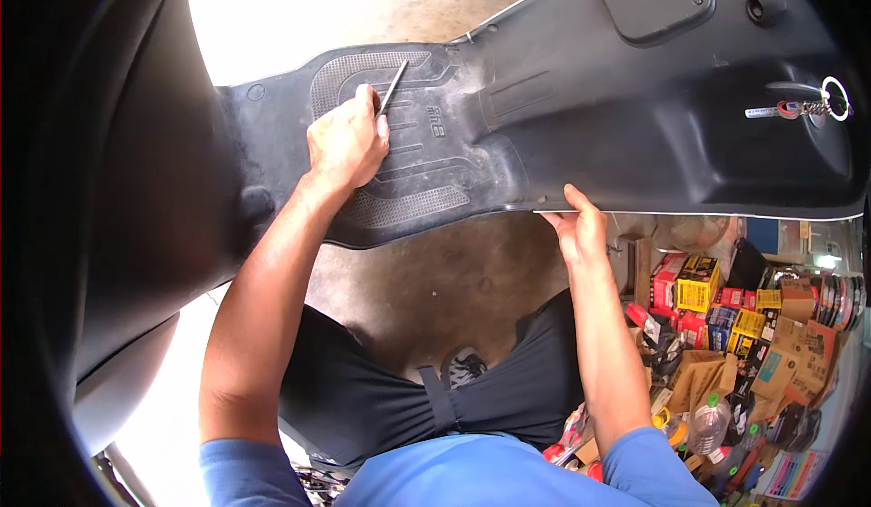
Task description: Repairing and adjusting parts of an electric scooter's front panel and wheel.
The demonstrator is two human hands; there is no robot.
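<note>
1. Held in the curled left hand (349,140): a thin, straight, silver metal stick (395,85), with its lower end hidden in the fingers.
2. Just over a flat, black plastic floor board with bumpy strips (413,162), near its middle: both stick and left hand. Cannot tell if touching the board.
3. At the near edge of a long, black plastic panel with a thin white rim (581,126): the right hand (587,232), with thumb up and apart from the fingers. Cannot tell how tight.
4. On the panel, far to the right: a round white key ring with a small chain (819,108).
5. Below the panel, to the right: a messy heap of red, yellow and brown cardboard boxes (698,285).
6. Near the boxes: a clear plastic bottle with a green cap (709,430).
</note>
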